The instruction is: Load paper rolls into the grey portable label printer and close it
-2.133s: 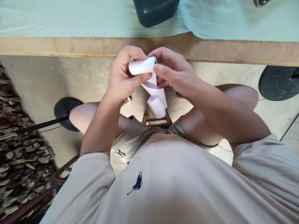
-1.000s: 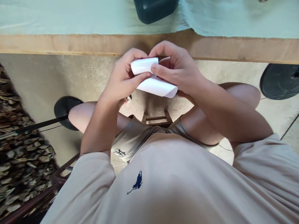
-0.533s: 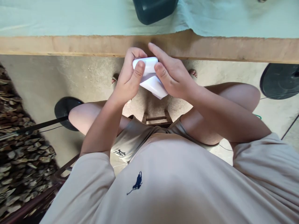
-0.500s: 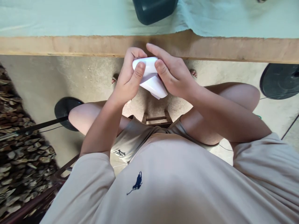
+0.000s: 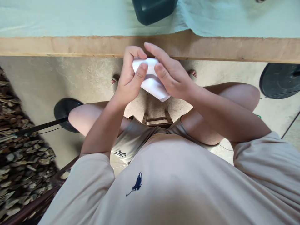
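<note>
Left hand (image 5: 131, 75) hugs white paper roll (image 5: 152, 67) | right hand (image 5: 174, 75) is half open, thumb touching roll's end | dark tub (image 5: 153, 12) sits on blue-green cloth (image 5: 70, 18), inside hidden

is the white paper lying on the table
No, the left hand grips the white paper in front of the table, on the person's side of its wooden edge.

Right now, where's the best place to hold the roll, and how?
The roll is probably best held by its two ends, from left and right: it lies crosswise, and its loose strip hangs in the way on the near side. The left hand and right hand are at those ends.
</note>
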Tool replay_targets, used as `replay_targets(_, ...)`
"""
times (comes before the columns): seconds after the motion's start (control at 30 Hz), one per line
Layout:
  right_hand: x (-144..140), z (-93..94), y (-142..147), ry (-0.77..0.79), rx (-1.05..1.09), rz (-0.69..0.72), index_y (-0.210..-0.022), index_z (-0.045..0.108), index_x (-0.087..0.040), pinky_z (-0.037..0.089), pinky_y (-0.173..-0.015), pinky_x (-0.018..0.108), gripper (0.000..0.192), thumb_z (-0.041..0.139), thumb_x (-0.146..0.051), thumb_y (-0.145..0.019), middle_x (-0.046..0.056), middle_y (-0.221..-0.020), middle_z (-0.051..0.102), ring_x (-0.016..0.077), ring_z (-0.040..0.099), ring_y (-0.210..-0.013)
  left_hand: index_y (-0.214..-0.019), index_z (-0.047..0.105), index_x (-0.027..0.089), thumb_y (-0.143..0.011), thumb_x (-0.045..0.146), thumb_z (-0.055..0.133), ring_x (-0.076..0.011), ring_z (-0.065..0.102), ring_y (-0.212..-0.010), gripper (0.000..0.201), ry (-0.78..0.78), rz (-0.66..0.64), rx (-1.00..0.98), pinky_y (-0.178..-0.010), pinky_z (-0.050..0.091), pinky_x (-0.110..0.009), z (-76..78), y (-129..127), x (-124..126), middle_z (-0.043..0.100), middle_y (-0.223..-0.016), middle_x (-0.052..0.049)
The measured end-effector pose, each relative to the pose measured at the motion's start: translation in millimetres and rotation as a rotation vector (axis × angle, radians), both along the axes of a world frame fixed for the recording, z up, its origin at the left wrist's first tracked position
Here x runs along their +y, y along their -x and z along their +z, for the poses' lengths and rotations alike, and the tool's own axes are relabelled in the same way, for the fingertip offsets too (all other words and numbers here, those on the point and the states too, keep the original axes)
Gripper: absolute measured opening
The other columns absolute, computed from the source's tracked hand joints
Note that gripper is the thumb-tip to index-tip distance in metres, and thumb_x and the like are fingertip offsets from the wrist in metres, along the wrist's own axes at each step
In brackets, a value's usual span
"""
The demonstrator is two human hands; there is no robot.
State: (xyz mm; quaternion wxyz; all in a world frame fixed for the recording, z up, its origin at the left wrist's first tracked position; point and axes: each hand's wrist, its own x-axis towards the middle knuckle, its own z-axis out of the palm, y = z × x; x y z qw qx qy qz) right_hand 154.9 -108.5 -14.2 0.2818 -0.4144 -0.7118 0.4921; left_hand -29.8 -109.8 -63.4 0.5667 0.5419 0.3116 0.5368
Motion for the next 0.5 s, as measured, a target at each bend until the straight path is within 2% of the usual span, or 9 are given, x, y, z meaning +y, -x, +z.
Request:
replay_targets(0.03, 0, 3.9, 1, 0.014, 0.018, -0.026, -0.146, 0.042, -0.014, 0.044, -0.121, 0.029, 0.069, 0.031, -0.062, -0.099, 0.008, -0.149, 0.051, 0.0144, 0.054, -0.135, -0.111, 0.061, 0.032, -0.089, 0.050, 0.069, -0.0135, 0.049, -0.077, 0.029, 0.027, -0.010, -0.003, -0.070, 0.043, -0.028, 3.6, 2, 1, 0.053, -0.095, -0.003)
replay_targets(0.1, 0, 11.0, 3, 0.053, 0.019, -0.052, -0.136, 0.046, -0.016, 0.054, -0.102, 0.027, 0.063, 0.036, -0.065, -0.097, 0.007, -0.123, 0.065, 0.0117, 0.063, -0.105, -0.113, 0.061, 0.032, -0.087, 0.045, 0.073, -0.0118, 0.048, -0.073, 0.032, 0.024, -0.026, -0.002, -0.064, 0.040, -0.027, 9.6, 6, 3, 0.053, -0.093, -0.002)
replay_targets(0.17, 0, 15.4, 3, 0.096, 0.022, -0.060, -0.122, 0.048, -0.021, 0.055, -0.084, 0.025, 0.055, 0.049, -0.066, -0.091, 0.003, -0.103, 0.065, 0.0092, 0.056, -0.084, -0.111, 0.063, 0.027, -0.086, 0.043, 0.076, -0.0105, 0.048, -0.070, 0.033, 0.054, -0.025, 0.013, -0.060, 0.038, -0.026, 13.3, 10, 5, 0.055, -0.089, -0.001)
replay_targets(0.27, 3, 17.5, 2, 0.125, 0.081, -0.082, -0.102, 0.049, -0.022, 0.051, -0.077, 0.023, 0.045, 0.061, -0.060, -0.083, 0.003, -0.101, 0.060, 0.0086, 0.051, -0.083, -0.102, 0.065, 0.021, -0.087, 0.050, 0.073, -0.0099, 0.049, -0.065, 0.034, 0.128, -0.054, 0.076, -0.057, 0.036, -0.027, 16.3, 15, 8, 0.059, -0.081, -0.001)
replay_targets(0.4, 7, 16.5, 0, 0.270, 0.268, -0.073, -0.100, 0.045, -0.020, 0.040, -0.062, 0.021, 0.047, 0.062, -0.060, -0.082, 0.000, -0.082, 0.054, 0.0058, 0.047, -0.069, -0.103, 0.070, 0.021, -0.080, 0.049, 0.081, -0.0110, 0.056, -0.069, 0.038, 0.136, -0.116, 0.097, -0.059, 0.042, -0.027, 22.2, 17, 9, 0.065, -0.087, -0.002)
replay_targets(0.5, 10, 15.4, -1, 0.280, 0.243, -0.068, -0.096, 0.048, -0.020, 0.040, -0.064, 0.021, 0.041, 0.068, -0.052, -0.081, 0.000, -0.080, 0.055, 0.0055, 0.047, -0.070, -0.106, 0.072, 0.023, -0.076, 0.043, 0.086, -0.0108, 0.057, -0.070, 0.039, 0.102, -0.101, 0.091, -0.059, 0.043, -0.026, 26.6, 15, 7, 0.066, -0.093, -0.002)
